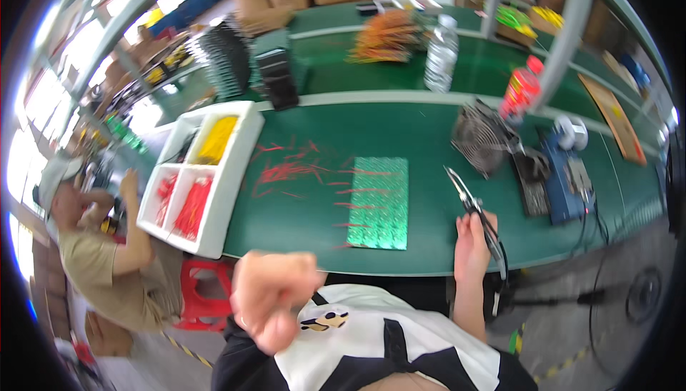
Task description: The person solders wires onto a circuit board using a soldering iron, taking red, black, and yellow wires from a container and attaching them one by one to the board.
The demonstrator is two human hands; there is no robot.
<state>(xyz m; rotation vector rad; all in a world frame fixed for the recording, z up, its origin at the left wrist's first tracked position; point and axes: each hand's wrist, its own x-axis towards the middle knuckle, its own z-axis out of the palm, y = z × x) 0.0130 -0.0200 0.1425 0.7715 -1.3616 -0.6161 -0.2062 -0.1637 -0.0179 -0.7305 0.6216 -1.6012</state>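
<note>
My right hand (471, 244), at the table's front edge, grips a soldering iron (473, 209) with a black handle and a cord, its metal tip pointing up and away to the left. My left hand (275, 294) is raised close in front of my chest, left of the middle. Its fingers are curled and slightly blurred; whatever they may hold is hidden. On the table between the hands lies a green circuit board panel (389, 209) with several red wires sticking out past its left edge. Left of it, loose red wires (286, 169) lie scattered.
A white foam box (229, 212) with red and yellow wires in its compartments stands at left. At right are a small fan (477, 137), a red bottle (520, 91) and a blue soldering station (561, 184). A clear bottle (441, 55) stands behind. A co-worker (107, 248) sits at far left.
</note>
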